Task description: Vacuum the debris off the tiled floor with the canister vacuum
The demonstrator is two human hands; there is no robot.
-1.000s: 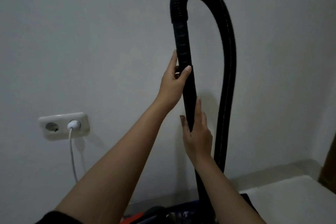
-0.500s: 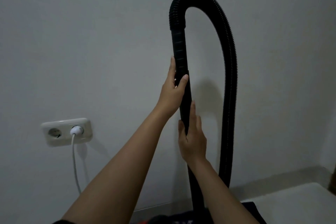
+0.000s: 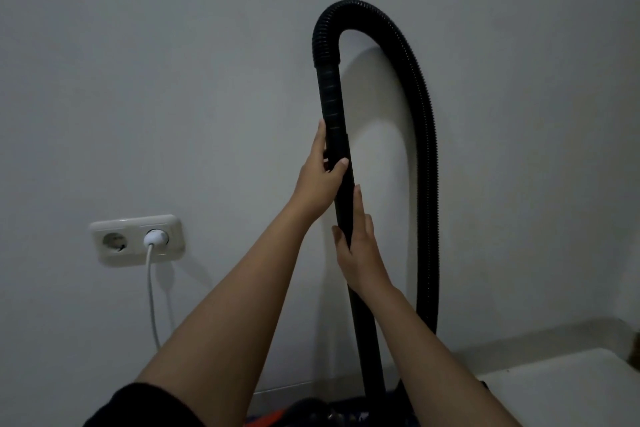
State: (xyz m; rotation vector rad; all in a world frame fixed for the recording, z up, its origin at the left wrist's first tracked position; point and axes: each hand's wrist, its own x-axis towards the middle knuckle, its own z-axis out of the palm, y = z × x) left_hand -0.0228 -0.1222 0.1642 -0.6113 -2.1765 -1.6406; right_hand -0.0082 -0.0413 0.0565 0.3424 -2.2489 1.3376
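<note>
the black vacuum wand [image 3: 343, 191] stands nearly upright before the grey wall [image 3: 173, 80], its long axis vertical and leaning slightly left at the top. its upper end joins the ribbed hose [image 3: 427, 156], which arches over to the right and drops back down beside it. its lower end runs down to the dark vacuum body [image 3: 311, 409] at the bottom edge, too dim to make out. the left hand [image 3: 320, 180] holds the wand just below the cuff joint, grip wrapped round it with the thumb across the front. the right hand [image 3: 360, 250] grips it lower, thumb on the left and fingers laid up the right side. a double wall socket [image 3: 136, 239] carries a white plug [image 3: 156, 237] in its right outlet, the cord [image 3: 151, 295] hanging down. pale floor tile [image 3: 554, 392] shows lower right. compared with half a second ago, the hose arch sits lower against the wall, and the left thumb lies below the joint, not on it
</note>
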